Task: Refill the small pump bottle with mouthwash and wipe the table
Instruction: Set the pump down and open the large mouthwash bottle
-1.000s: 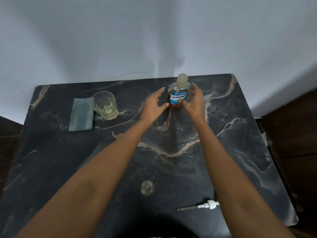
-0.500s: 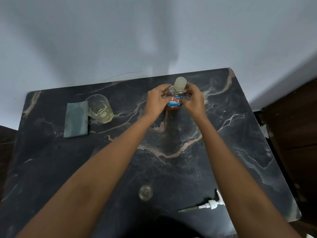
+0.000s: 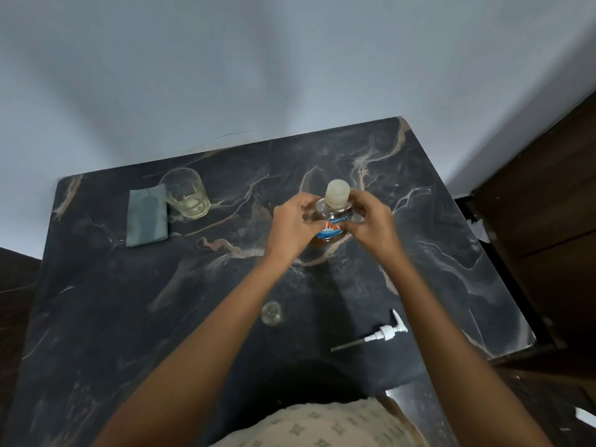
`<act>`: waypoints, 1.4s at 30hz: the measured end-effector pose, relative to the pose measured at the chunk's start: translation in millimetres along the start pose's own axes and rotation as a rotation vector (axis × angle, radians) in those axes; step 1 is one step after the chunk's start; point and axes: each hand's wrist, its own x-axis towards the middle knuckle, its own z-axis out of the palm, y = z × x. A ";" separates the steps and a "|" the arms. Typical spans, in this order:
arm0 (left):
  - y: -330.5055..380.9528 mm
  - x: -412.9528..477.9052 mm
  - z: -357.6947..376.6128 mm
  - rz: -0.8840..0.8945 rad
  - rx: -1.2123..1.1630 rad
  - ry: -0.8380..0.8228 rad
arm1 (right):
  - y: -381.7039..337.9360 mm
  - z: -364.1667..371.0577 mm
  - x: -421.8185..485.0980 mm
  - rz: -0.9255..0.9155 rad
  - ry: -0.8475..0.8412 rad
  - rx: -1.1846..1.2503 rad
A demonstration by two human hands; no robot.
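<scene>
The mouthwash bottle [image 3: 333, 217], clear with amber liquid, a blue label and a pale cap, is gripped from both sides. My left hand [image 3: 292, 225] wraps its left side and my right hand [image 3: 371, 221] its right; whether its base touches the table is hidden. A small clear pump bottle [image 3: 271, 313] stands open near the table's front, seen from above. Its white pump head [image 3: 383, 333] with its tube lies on the table to the right. A grey-green cloth [image 3: 146, 216] lies flat at the back left.
A clear drinking glass [image 3: 187, 196] stands beside the cloth at the back left. The black marble table [image 3: 129, 301] meets a pale wall behind. Dark wooden furniture [image 3: 548, 221] stands close to the table's right edge.
Both hands went from open beside the mouthwash bottle to closed around it. The bottle now sits nearer to me in the view, and the camera has tilted down.
</scene>
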 end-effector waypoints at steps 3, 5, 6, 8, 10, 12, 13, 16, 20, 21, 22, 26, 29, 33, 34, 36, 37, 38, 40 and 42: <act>-0.8 -28.0 3.9 -0.024 0.028 -0.031 | -0.3 -2.3 -30.9 0.015 -0.004 0.012; -2.1 -44.8 7.0 -0.034 0.041 -0.041 | 0.0 -3.3 -49.9 0.028 -0.013 0.030; -2.8 -52.2 8.7 -0.039 0.043 -0.049 | 0.4 -3.9 -58.7 0.031 -0.018 0.031; -4.7 -65.0 12.0 -0.054 0.051 -0.074 | 2.0 -5.0 -74.3 0.029 -0.025 0.030; -6.9 -75.3 15.7 -0.072 0.057 -0.094 | 3.9 -5.7 -87.5 0.040 -0.021 0.028; -9.2 -83.8 19.5 -0.083 0.064 -0.109 | 5.8 -5.8 -98.0 0.052 -0.010 0.019; -10.5 -87.3 21.4 -0.084 0.068 -0.113 | 6.9 -5.5 -102.2 0.056 -0.005 0.015; -14.0 -95.4 26.3 -0.090 0.066 -0.119 | 9.2 -4.7 -111.6 0.057 -0.009 -0.006; -18.3 -102.4 30.3 -0.122 0.095 -0.129 | 10.9 -2.8 -119.2 0.049 -0.015 -0.038; -19.3 -103.7 30.9 -0.128 0.095 -0.130 | 11.4 -2.1 -120.3 0.052 -0.018 -0.047; -20.0 -104.9 31.3 -0.131 0.094 -0.131 | 11.5 -1.4 -121.2 0.057 -0.021 -0.055; -21.4 -107.9 30.1 -0.134 0.087 -0.128 | 11.3 -0.3 -122.9 0.044 -0.033 -0.077; -23.1 -109.2 29.7 -0.122 0.093 -0.121 | 10.5 -0.6 -124.5 0.021 -0.048 -0.109; -25.5 -111.5 30.1 -0.098 0.103 -0.126 | 5.4 -4.1 -125.9 0.012 -0.102 -0.156; -26.3 -111.7 30.1 -0.092 0.103 -0.128 | 2.5 -6.5 -125.4 0.014 -0.126 -0.160; -27.7 -112.0 29.5 -0.080 0.078 -0.131 | -5.7 -12.7 -123.6 0.021 -0.153 -0.160; -28.0 -111.8 29.2 -0.074 0.063 -0.130 | -11.2 -16.5 -122.0 0.021 -0.150 -0.160; -28.3 -111.7 29.0 -0.066 0.055 -0.128 | -17.7 -19.6 -120.2 0.018 -0.140 -0.164; -28.0 -111.6 28.8 -0.049 0.059 -0.129 | -31.3 -22.9 -116.3 0.008 -0.132 -0.195; -27.6 -111.3 28.9 -0.054 0.045 -0.129 | -43.1 -22.5 -113.1 0.005 -0.157 -0.263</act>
